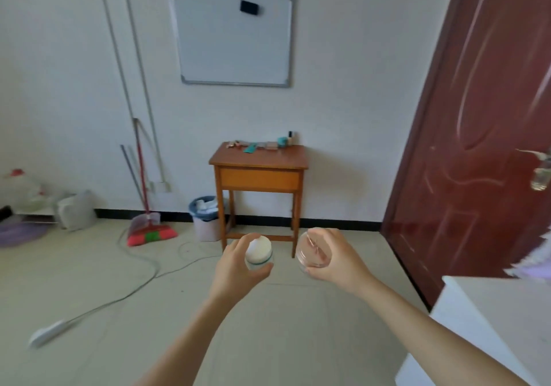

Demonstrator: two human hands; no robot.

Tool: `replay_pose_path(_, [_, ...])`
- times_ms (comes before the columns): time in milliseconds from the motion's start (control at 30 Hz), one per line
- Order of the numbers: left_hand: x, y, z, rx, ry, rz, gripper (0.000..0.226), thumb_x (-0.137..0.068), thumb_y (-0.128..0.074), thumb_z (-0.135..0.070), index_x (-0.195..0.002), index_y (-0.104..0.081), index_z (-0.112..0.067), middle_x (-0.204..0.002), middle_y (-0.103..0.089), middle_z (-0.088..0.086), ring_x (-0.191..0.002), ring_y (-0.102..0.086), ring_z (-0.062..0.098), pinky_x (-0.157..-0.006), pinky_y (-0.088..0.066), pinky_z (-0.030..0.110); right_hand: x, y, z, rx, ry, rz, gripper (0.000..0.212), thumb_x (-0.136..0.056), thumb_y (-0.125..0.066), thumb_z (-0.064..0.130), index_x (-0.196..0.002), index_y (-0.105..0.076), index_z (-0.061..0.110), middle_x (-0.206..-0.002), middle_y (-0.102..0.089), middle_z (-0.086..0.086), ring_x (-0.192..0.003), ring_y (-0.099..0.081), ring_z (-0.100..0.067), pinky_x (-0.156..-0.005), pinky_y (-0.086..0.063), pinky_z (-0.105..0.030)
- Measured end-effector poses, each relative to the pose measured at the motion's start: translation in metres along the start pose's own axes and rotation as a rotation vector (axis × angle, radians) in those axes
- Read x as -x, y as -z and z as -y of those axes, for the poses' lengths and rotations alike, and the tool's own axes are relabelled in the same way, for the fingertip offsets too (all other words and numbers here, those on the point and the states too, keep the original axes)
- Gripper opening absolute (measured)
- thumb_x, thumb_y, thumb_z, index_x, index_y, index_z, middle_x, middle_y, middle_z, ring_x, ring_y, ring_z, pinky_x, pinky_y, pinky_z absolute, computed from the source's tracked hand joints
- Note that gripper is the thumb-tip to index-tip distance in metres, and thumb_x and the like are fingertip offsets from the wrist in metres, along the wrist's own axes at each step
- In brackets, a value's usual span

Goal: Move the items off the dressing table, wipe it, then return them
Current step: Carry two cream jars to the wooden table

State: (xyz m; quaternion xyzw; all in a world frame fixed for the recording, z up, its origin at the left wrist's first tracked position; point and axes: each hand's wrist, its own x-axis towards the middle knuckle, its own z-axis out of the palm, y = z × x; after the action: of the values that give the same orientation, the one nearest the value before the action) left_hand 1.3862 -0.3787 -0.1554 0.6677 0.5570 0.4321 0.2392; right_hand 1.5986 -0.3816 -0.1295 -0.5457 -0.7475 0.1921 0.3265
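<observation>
I have a white jar with a teal band clamped in my left hand, fingers curled round its side and thumb under it, and a clear, pinkish jar gripped in my right hand, its lid tilted toward me. Both are held out in front of me, in the air and apart from each other, well short of the dressing table, which stands far off against the wall. On its far edge a row of small items is laid out: a teal pot, a small dark-capped bottle, a flat teal piece and some compacts I cannot make out; the near half of the top is bare. Whether I am carrying these two away or bringing them back I cannot tell from here. The risk I judge greatest is underfoot: a grey cable trails across the floor on my left toward a white plug strip, and with both hands full I could not catch myself or the jars. The clear jar looks smooth and could slip from my grip. I cannot see what either jar holds; the white one is opaque. Left of the table a bin holds white rubbish, and a broom leans nearby. A white cabinet sits near on my right, beside the red door.
</observation>
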Motion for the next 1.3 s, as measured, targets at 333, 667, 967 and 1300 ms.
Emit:
replay_pose_path(333, [-0.072,0.088,0.064,-0.001,0.05,-0.117,0.055,-0.072,-0.076,-0.024,-0.12,-0.05,-0.023,-0.113,-0.054,-0.005,-0.1,-0.052,0.012,-0.082,-0.044,0.024,-0.118,-0.063,0.046,-0.101,0.033,0.091,0.063,-0.069,-0.078,0.032,-0.115,-0.037,0.039,-0.117,-0.04,0.011,-0.109,-0.043,-0.008,-0.073,-0.038,-0.007])
replay_pose_path(667, [-0.208,0.163,0.139,0.01,0.121,-0.196,0.051,-0.07,-0.077,-0.02,-0.115,-0.053,-0.022,-0.096,-0.046,-0.022,-0.097,-0.052,0.016,-0.086,-0.05,0.034,-0.278,-0.142,0.063,-0.164,0.041,0.123,0.06,-0.07,-0.078,0.029,-0.113,-0.038,0.038,-0.116,-0.04,0.011,-0.106,-0.043,-0.005,-0.072,-0.038,-0.006])
replay_pose_path(967, [-0.3,0.215,0.241,0.16,0.23,-0.239,0.045,-0.073,-0.075,-0.014,-0.112,-0.053,-0.021,-0.1,-0.058,-0.003,-0.09,-0.058,0.02,-0.066,-0.044,0.019,-0.39,-0.221,0.077,-0.065,0.018,0.156,0.068,-0.071,-0.076,0.03,-0.128,-0.039,0.027,-0.116,-0.035,0.013,-0.107,-0.039,-0.005,-0.077,-0.037,-0.009])
replay_pose_path(1300, [-0.457,0.246,0.314,0.189,0.152,-0.039,0.046,-0.074,-0.074,-0.023,-0.112,-0.051,-0.03,-0.095,-0.06,0.0,-0.08,-0.057,0.018,-0.065,-0.05,0.033,-0.494,-0.267,0.083,0.034,-0.089,-0.001,0.063,-0.071,-0.076,0.036,-0.122,-0.039,0.035,-0.119,-0.04,0.012,-0.111,-0.042,-0.008,-0.085,-0.045,-0.018])
